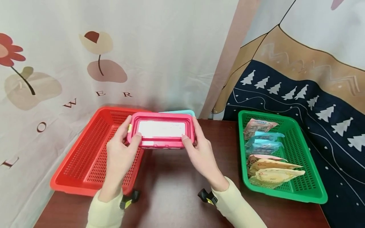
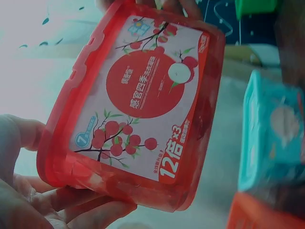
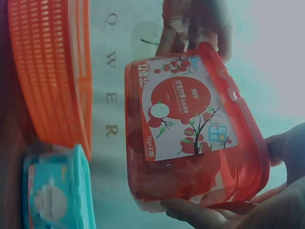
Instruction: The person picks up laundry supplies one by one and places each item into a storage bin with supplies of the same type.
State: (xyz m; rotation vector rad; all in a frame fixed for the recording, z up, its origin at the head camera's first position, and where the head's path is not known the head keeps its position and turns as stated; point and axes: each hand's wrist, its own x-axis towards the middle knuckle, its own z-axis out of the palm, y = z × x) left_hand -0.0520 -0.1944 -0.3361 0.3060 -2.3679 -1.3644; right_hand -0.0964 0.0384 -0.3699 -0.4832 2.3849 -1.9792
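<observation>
A pink-red lidded plastic box of laundry pods (image 1: 161, 129) is raised above the table, its lid toward the head camera. My left hand (image 1: 121, 155) grips its left end, thumb on the lid edge. At the opposite end my right hand (image 1: 201, 155) holds it the same way. Both wrist views show the see-through side with a white label (image 2: 143, 95) of red fruit and branches. A light blue lidded box (image 3: 55, 193) stands behind it, mostly hidden from the head view.
At the left lies a red perforated basket (image 1: 77, 186), its right side partly behind my left hand. A green basket (image 1: 285, 196) on the right holds several upright packets (image 1: 276, 175) in yellow, blue and pink. Printed curtains (image 1: 171, 63) hang behind the brown table (image 1: 176, 196).
</observation>
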